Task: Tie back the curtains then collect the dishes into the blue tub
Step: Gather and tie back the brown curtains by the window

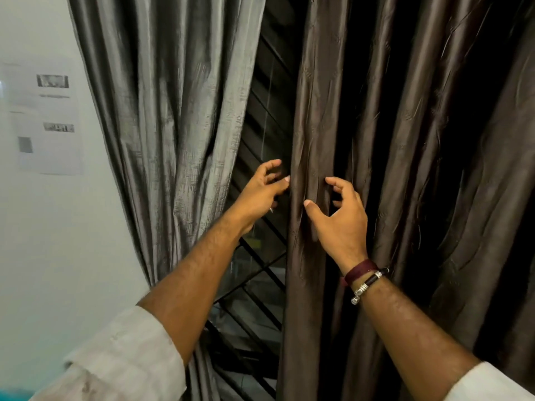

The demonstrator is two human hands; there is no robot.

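The right curtain [405, 169] filled the right half of the frame as a dark brown sheet of long folds, and its long axis ran from the top edge down to the bottom edge. Its free inner edge hung near the centre of the frame, just beside both hands. The left curtain [173, 111], lighter and grey, was in the upper left and centre-left. It narrowed toward the lower left as if it was already gathered there, but no tie was visible. Between the two curtains a dark gap showed a window grille [260, 299] with slanted bars.

The right hand [338, 218] lay on the folds of the right curtain, a little inside the edge. Its fingers were curled and half open, the thumb and the fingertips touched the cloth, but they had not closed into a firm grip. The left hand [260, 192] was in the gap, at the other side of the same edge. It was open too, with bent fingers, and its thumb seemed to just touch the edge. In my judgement, the next move needed both hands to gather this curtain toward the right.

On the white wall [43, 241] at upper left hung a printed paper [46, 117]. No dishes were in view; a teal patch at the lower left corner could not be identified.
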